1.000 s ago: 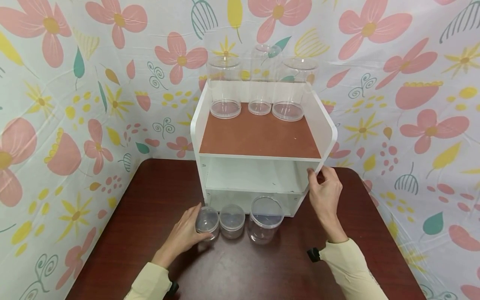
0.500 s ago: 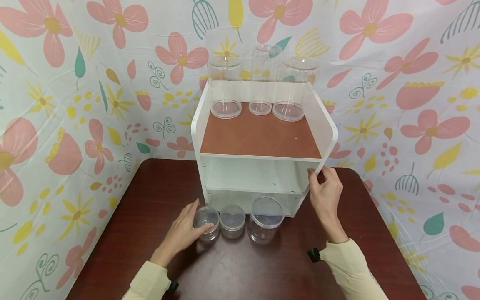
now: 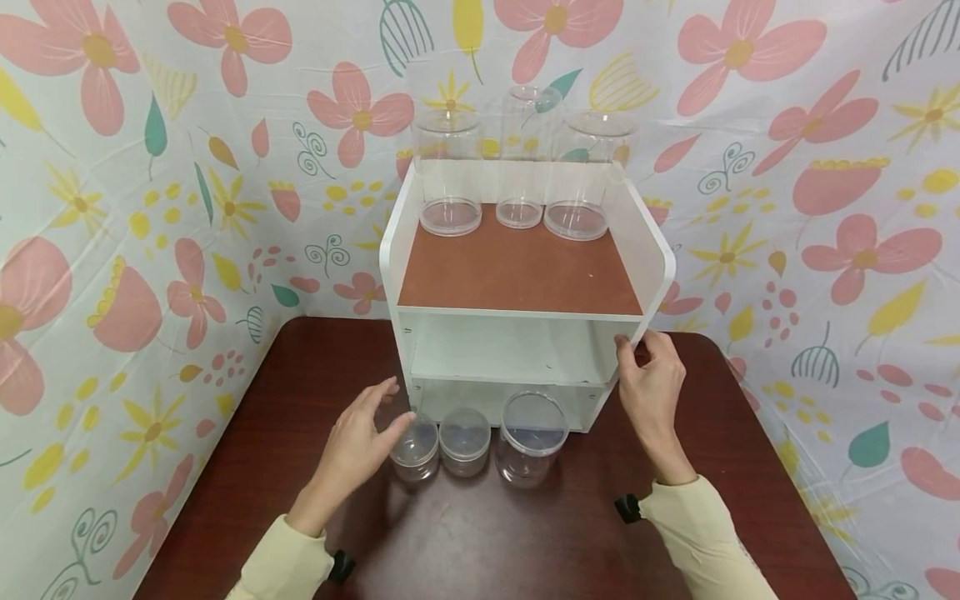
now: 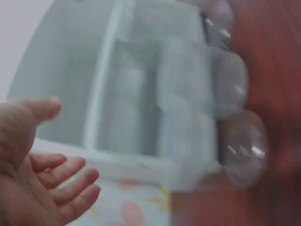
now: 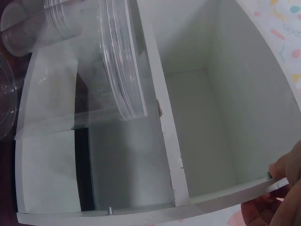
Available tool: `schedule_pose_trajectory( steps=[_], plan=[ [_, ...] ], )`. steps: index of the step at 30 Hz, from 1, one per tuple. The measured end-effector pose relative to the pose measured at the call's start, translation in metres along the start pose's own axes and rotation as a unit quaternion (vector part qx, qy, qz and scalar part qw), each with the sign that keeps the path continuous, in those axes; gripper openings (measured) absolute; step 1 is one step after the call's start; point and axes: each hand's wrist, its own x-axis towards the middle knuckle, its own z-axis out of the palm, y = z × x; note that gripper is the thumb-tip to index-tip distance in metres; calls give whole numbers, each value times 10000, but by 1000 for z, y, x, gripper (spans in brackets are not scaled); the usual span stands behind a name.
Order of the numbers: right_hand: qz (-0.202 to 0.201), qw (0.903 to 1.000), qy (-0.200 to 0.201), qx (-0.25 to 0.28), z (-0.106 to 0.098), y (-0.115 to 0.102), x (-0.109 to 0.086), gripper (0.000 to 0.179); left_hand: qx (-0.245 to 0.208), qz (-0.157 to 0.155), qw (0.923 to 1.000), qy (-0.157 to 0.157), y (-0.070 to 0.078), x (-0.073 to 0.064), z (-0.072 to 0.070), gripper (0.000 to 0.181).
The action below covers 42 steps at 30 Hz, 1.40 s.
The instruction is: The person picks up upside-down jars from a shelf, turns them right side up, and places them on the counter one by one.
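Three clear lidded jars stand in a row on the table before a white shelf unit [image 3: 517, 314]: a small left jar [image 3: 417, 450], a small middle jar [image 3: 464, 443] and a larger right jar [image 3: 531, 437]. My left hand [image 3: 352, 442] is raised beside the left jar, fingers spread, its thumb overlapping the lid in the head view. In the blurred left wrist view, nothing lies in that hand [image 4: 42, 179]. My right hand [image 3: 651, 383] pinches the front edge of the unit's right side panel [image 5: 155, 214], thumb inside and fingers outside.
On the unit's brown top stand three tall clear containers: a left one [image 3: 450, 218], a narrow middle one [image 3: 519, 215] and a wide right one [image 3: 576, 222]. Flower-patterned cloth [image 3: 315, 192] hangs behind and at both sides of the dark wooden table [image 3: 480, 550].
My left hand has come off the left jar, drawing back to the left and up as its fingers opened. The jar stays in place. My right hand keeps its hold on the panel.
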Motion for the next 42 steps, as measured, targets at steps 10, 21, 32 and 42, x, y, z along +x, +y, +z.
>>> schedule_pose_trajectory(
  steps=[10,21,32,42],
  plan=[
    [-14,10000,-2,18,-2,0,-1,12,-907,348,9942,459,80,26,-34,51],
    [15,10000,-24,13,-1,3,-4,10,-1518,858,9827,623,141,82,-56,67],
    [-7,10000,23,82,-2,4,-2,12,-1617,-258,9857,401,177,160,-67,81],
    [16,9999,-66,118,0,1,1,12,-1206,-440,9882,831,189,220,-77,71]
  ],
)
